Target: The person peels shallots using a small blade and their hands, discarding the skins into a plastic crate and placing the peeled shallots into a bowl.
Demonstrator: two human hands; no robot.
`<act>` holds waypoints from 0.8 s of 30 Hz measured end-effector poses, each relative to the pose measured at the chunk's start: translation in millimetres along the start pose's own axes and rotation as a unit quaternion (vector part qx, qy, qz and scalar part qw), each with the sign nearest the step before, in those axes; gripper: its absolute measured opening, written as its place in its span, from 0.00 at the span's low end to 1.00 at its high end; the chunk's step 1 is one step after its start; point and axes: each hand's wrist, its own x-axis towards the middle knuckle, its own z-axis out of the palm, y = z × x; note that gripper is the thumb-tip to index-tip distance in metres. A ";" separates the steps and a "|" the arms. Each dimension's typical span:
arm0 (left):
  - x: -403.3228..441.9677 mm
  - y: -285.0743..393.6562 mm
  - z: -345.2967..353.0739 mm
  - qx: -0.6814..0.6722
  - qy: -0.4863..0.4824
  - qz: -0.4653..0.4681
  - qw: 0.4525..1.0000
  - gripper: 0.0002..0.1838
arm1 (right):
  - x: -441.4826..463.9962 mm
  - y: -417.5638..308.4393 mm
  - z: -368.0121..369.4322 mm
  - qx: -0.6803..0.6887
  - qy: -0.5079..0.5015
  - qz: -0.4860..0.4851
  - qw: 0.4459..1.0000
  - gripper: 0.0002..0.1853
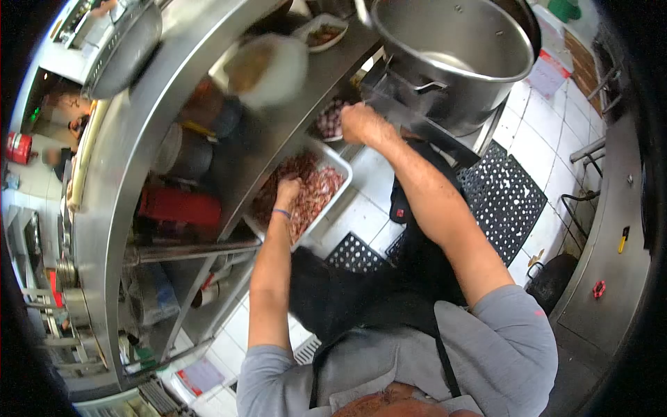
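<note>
A white rectangular tub (pixel 338 159) full of chopped reddish meat (pixel 316 198) stands at the edge of the steel shelving, tilted in this view. My left hand (pixel 289 187), with a blue band at the wrist, is down in the tub with its fingers curled into the meat. Just beyond the tub is a smaller container of purple-red pieces (pixel 329 119) that look like onions. My right hand (pixel 364 126) is closed at the right side of that container. Its fingertips face away, so what they grip is hidden.
A large steel pot (pixel 462 104) stands beyond my right hand. On the steel counter (pixel 187 76) to the left are a white dish of food (pixel 324 33) and a translucent lidded container (pixel 278 69). A red container (pixel 180 206) sits on the lower shelf. Black perforated mats (pixel 511 198) cover part of the tiled floor.
</note>
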 end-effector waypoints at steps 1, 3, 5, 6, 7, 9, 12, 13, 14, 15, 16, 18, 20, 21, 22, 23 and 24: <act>-20.4 -2.5 -25.3 0.118 0.002 -0.004 0.993 0.28 | 0.7 -3.9 3.2 0.014 0.002 -0.009 1.000 0.16; -38.3 15.5 21.0 0.081 -0.015 -0.026 0.996 0.28 | 6.3 22.9 23.4 -0.029 -0.022 -0.015 0.999 0.15; -38.3 -8.1 2.2 0.127 -0.003 -0.027 0.992 0.26 | 1.7 5.2 25.0 -0.007 -0.020 -0.030 0.999 0.16; -38.5 -16.1 0.3 0.098 0.084 0.048 0.990 0.21 | -1.5 -5.4 24.7 0.013 -0.008 -0.026 1.000 0.16; -36.2 -10.9 9.0 0.089 0.077 0.069 0.991 0.18 | -3.9 -9.4 20.6 0.002 -0.019 -0.027 0.999 0.16; -31.2 3.3 29.3 0.071 0.062 0.108 0.990 0.12 | -6.6 -14.9 17.6 -0.018 -0.046 -0.030 0.998 0.17; -24.7 29.9 57.8 0.105 0.008 0.163 0.981 0.11 | -5.2 -11.0 31.9 -0.041 -0.008 -0.050 0.998 0.15; -21.5 34.9 70.0 0.130 -0.015 0.164 0.978 0.11 | -7.6 -11.3 32.7 -0.047 0.007 -0.053 0.997 0.15; -18.5 39.2 81.8 0.142 -0.005 0.165 0.976 0.11 | -7.4 -11.3 33.3 -0.040 0.005 -0.045 0.998 0.15; -14.7 45.1 92.3 0.153 0.005 0.167 0.974 0.11 | -5.9 -11.0 32.9 -0.033 0.003 -0.038 0.999 0.15; -10.2 50.8 102.0 0.163 0.015 0.170 0.972 0.11 | -5.1 -9.9 31.9 -0.027 0.001 -0.029 0.999 0.15; -0.3 60.5 120.3 -0.114 -0.025 0.077 0.990 0.11 | -7.7 -7.3 28.0 -0.039 0.013 -0.040 0.998 0.15; 15.3 62.6 130.1 0.031 -0.016 0.134 0.990 0.14 | -7.1 -3.9 28.8 -0.041 0.029 -0.046 0.998 0.14; 28.9 56.7 133.1 0.038 -0.027 0.182 0.982 0.14 | -6.3 -1.9 28.0 -0.036 0.028 -0.050 0.998 0.14; 35.8 58.5 129.0 0.044 -0.038 0.229 0.972 0.15 | -6.5 -0.3 25.1 -0.030 0.027 -0.056 0.998 0.14; 38.0 56.9 124.8 0.045 -0.077 0.203 0.975 0.16 | -7.5 -0.5 23.5 -0.023 0.025 -0.063 0.997 0.14; 34.9 62.4 114.1 0.047 -0.115 0.176 0.977 0.16 | -9.1 -1.9 23.3 -0.024 0.042 -0.058 0.997 0.14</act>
